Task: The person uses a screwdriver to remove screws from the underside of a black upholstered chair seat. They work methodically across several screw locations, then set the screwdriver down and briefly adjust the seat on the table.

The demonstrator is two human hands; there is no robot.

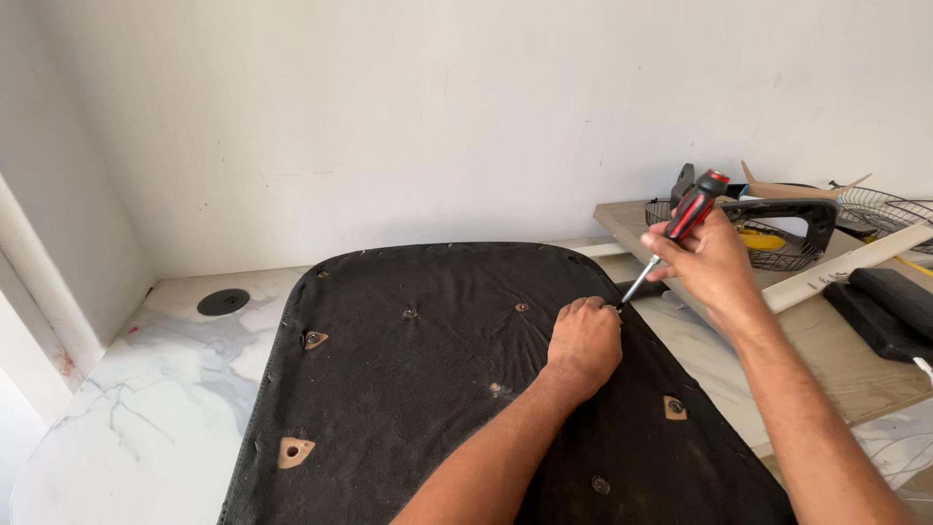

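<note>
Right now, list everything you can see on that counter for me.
seat pad: one, black fabric underside up, centre of the counter
screwdriver: one, red and black handle, tip at the pad's right edge
marble counter: one, white, veined, under the pad
round cap: one, black, back left of the counter
wooden board: one, pale, right side
wire guard: one, grey, far right
left hand: fingers curled, pressing on the pad
right hand: fingers closed around the screwdriver
</note>
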